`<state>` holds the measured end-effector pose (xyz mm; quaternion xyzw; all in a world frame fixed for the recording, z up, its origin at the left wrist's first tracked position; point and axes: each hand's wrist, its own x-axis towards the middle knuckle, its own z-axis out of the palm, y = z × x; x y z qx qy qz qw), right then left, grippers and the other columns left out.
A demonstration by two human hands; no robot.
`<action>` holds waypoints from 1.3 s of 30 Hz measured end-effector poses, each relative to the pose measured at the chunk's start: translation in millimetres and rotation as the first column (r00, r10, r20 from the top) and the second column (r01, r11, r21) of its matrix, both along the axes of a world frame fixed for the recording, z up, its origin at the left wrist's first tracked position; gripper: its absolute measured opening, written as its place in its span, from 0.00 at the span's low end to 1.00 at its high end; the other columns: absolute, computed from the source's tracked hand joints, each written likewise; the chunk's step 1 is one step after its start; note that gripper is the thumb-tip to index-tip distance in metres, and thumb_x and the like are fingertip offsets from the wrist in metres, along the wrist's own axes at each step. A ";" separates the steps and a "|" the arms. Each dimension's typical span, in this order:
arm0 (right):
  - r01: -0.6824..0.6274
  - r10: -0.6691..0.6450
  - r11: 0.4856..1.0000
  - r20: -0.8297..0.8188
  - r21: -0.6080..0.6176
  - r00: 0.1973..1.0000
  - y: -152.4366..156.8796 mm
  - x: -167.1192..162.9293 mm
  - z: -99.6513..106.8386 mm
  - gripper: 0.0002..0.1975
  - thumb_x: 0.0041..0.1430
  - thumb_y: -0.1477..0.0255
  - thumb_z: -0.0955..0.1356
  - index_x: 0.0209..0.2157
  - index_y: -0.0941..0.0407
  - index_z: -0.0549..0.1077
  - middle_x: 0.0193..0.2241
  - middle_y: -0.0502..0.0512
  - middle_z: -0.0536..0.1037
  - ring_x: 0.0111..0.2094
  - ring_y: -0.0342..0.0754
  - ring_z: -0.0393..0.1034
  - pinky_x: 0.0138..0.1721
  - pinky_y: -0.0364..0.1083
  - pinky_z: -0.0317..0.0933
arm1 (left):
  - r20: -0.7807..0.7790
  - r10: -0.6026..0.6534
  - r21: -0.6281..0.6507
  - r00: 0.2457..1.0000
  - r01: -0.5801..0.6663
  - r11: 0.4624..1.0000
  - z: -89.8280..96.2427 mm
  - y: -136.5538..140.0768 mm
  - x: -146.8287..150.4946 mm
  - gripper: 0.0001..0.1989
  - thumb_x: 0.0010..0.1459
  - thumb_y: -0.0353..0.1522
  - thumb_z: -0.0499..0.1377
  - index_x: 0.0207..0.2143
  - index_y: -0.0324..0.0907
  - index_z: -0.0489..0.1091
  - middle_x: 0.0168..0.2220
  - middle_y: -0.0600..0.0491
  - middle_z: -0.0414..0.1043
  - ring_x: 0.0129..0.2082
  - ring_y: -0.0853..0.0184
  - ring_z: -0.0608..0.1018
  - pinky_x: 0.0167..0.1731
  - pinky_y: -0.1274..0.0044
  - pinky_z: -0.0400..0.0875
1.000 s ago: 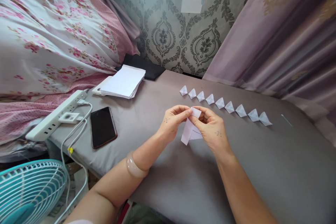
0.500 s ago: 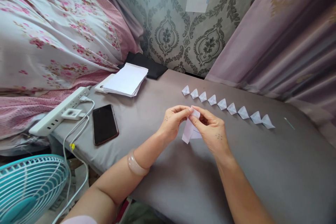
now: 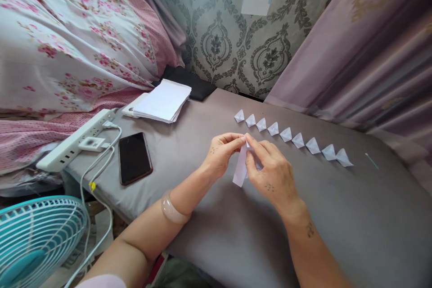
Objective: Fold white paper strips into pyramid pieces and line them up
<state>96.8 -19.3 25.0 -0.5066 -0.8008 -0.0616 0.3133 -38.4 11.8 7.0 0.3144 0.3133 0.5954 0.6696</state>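
Note:
Both my hands meet over the middle of a grey padded surface [image 3: 337,216]. My left hand [image 3: 221,155] and my right hand [image 3: 270,168] pinch the top of a small white paper strip [image 3: 240,170], which hangs folded between the fingertips. My right hand covers most of the strip's right side. Just behind the hands, a row of several small folded white paper triangles [image 3: 292,137] runs from left to right across the surface.
A stack of white paper sheets [image 3: 164,101] lies at the back left, with a black phone [image 3: 134,157] in front of it. A white power strip [image 3: 72,144] with cables sits at the left edge. A teal fan [image 3: 37,238] stands bottom left. Curtains hang at the right.
My right hand has turned over the strip and closed in on it, folding its upper flap down so less paper shows. The left hand keeps its pinch in place.

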 end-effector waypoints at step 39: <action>-0.212 -0.265 0.820 -0.681 -0.532 0.683 10.9 6.8 1.3 0.15 0.52 0.61 0.70 0.35 0.56 0.81 0.31 0.55 0.81 0.31 0.48 0.73 0.32 0.46 0.64 | -0.051 -0.033 -0.052 0.998 0.030 0.998 -7.0 -2.2 8.0 0.12 0.42 0.36 0.71 0.25 0.38 0.74 0.25 0.55 0.72 0.26 0.74 0.72 0.32 0.77 0.65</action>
